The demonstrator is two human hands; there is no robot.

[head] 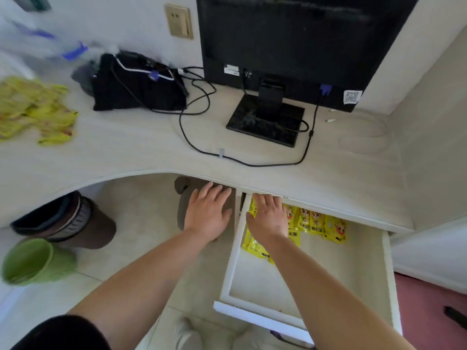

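Head view: right hand lies flat, fingers straight, on yellow printed foil snack packets at the back of the open white wooden drawer. Left hand hovers alongside, fingers spread, empty. Best to press lightly and nudge the packets into one even row.

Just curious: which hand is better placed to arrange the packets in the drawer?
Right hand: it rests on the packets inside the drawer. The left hand is outside it.

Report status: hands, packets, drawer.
Left hand open, beside the drawer, holding nothing. Right hand open, resting on yellow packets at the drawer's back. Desk edge close above both hands.
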